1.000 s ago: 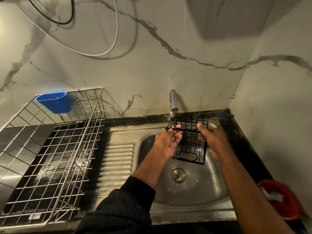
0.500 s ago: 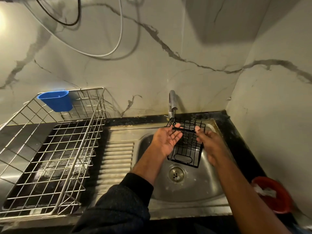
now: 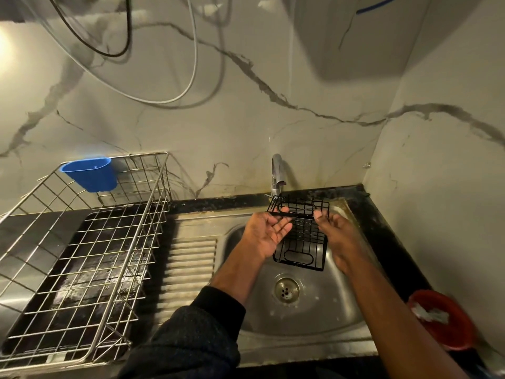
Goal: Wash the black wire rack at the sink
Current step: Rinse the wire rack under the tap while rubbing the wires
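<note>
- Black wire rack held over the steel sink, tilted, its upper end just below the tap, its lower end above the drain.
- Left hand: palm up, fingers nearly straight, thumb tip touching the rack's top bar. Grip is loose and apart, supporting rather than clamping.
- Right hand: on the rack's right side, fingertips at the same top bar. Whether the fingers curl around the wire, I cannot tell.
- No water stream visible from the tap.
- Dark sleeve covers the left forearm; right forearm bare.
- Steel dish basket sits on the drainboard left of the sink, with a blue plastic cup hooked on its back rim.
- Red bowl with something white inside, on the tabletop at the sink's right.
- Marble-patterned wall behind; cables hang across it.
</note>
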A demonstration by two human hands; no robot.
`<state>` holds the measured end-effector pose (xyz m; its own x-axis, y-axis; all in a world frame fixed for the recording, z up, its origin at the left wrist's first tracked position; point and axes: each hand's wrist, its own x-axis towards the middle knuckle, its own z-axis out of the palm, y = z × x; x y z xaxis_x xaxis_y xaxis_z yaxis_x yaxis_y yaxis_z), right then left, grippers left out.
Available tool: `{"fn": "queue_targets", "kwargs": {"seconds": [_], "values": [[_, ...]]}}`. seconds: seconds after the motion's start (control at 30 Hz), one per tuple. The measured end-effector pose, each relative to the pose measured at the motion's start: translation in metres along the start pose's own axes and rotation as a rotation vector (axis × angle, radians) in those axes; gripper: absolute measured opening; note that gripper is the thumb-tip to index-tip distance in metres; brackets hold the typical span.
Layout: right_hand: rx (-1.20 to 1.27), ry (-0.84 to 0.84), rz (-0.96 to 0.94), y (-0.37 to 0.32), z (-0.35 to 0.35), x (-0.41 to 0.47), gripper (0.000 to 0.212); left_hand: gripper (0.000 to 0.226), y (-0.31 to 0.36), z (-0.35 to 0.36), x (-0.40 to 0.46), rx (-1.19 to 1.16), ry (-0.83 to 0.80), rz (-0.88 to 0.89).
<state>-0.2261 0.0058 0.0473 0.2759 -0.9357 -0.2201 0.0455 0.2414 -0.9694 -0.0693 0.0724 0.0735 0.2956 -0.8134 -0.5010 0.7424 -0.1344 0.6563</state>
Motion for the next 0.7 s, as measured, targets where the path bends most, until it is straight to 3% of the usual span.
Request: {"fn": "queue_targets", "kwargs": {"seconds": [0.47,0.7], "values": [[-0.035,0.014,-0.049,0.0031,0.0028,0.0053,0.021,0.036,0.0023,-0.0028,-0.0028,-0.009,0.002,0.016],[-0.031,-0.006,-0.066,0.0071,0.0018,0.0073,0.031,0.038,0.0037,0.0008,-0.007,0.009,0.015,0.026]]}}
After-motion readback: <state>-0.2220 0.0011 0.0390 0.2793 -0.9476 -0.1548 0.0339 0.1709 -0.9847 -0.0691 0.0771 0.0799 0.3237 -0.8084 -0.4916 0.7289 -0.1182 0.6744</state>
